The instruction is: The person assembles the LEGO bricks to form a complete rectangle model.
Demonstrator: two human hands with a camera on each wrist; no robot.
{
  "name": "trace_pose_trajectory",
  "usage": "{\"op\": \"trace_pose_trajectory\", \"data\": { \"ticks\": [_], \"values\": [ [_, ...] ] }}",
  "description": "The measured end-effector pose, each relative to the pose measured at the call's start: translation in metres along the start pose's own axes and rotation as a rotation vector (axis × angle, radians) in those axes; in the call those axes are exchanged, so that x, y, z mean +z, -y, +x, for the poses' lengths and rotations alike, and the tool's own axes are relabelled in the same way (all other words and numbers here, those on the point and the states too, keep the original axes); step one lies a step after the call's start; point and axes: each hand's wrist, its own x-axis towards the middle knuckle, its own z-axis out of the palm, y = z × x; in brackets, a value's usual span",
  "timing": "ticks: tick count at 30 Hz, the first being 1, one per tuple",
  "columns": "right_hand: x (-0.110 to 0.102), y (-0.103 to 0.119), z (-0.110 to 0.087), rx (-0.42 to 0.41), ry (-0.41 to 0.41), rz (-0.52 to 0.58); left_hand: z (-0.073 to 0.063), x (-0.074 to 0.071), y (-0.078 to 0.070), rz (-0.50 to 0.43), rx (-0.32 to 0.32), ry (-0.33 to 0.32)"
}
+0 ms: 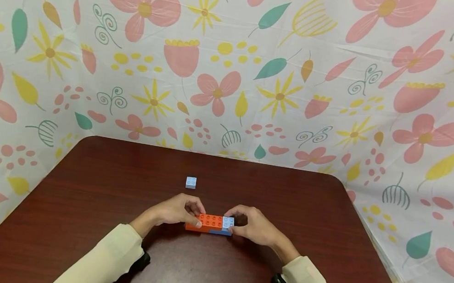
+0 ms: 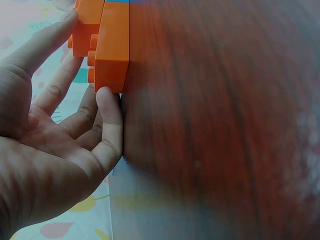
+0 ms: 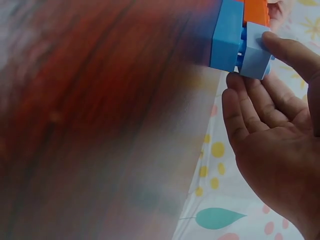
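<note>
A low stack of toy building bricks lies on the table before me. Its bottom layer pairs an orange brick (image 2: 112, 47) with a blue brick (image 3: 226, 37). On top are a long orange brick (image 1: 211, 221) and, at its right end, a small light blue brick (image 3: 256, 52). My left hand (image 1: 174, 209) pinches the top orange brick, its little finger touching the lower orange brick's end. With thumb and fingers, my right hand (image 1: 258, 228) pinches the light blue brick. In the right wrist view, studs show in a narrow gap between it and the blue brick.
Farther back on the dark wooden table (image 1: 124, 167), another light blue brick (image 1: 191, 182) sits alone, beyond my left hand. A flower-patterned cloth (image 1: 227, 58) hangs behind the table and along its sides.
</note>
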Motion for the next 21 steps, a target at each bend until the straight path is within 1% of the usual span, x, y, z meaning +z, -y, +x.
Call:
{"op": "trace_pose_trajectory", "data": {
  "ticks": [11,21],
  "values": [
    [-0.0002,-0.0004,0.0001,0.001,0.001,-0.006,0.0003,0.0005,0.0017,0.003,0.005,-0.002],
    [0.0,0.0005,0.0012,-0.001,0.016,-0.036,-0.0001,0.0002,0.001,0.006,0.002,0.0]
  ]
}}
